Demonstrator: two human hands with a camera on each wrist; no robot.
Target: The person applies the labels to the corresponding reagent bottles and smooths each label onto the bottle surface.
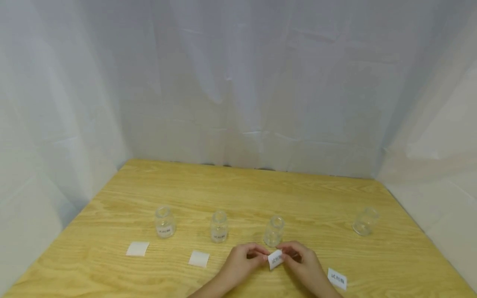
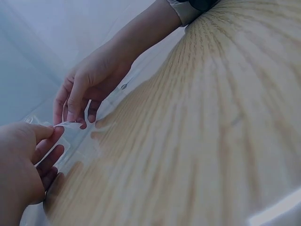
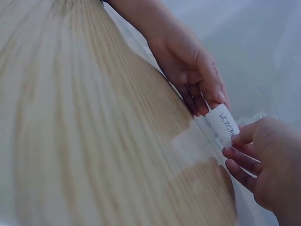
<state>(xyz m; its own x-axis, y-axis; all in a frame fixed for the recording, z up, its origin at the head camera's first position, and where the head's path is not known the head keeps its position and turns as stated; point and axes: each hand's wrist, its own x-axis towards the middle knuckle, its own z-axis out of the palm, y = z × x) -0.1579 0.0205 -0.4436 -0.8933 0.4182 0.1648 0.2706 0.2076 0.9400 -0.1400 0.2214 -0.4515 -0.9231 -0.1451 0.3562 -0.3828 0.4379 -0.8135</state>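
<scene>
A small white label with printed characters (image 1: 275,260) is held up between both hands, in front of a clear glass bottle (image 1: 273,231). My left hand (image 1: 243,265) pinches the label's left edge between thumb and finger. At its right edge, my right hand (image 1: 303,265) pinches it the same way. In the right wrist view the label (image 3: 223,123) shows its printed face, with the left hand (image 3: 188,66) above it and the right hand (image 3: 273,160) below. Seen from the left wrist, the label (image 2: 69,125) is nearly edge-on.
Two bottles with labels, one at left (image 1: 165,223) and one at centre-left (image 1: 219,227), stand upright. A fourth bottle (image 1: 365,222) is at the right. Blank white pieces lie at left (image 1: 138,248) and centre (image 1: 199,258); a printed label (image 1: 337,279) lies right of my right hand.
</scene>
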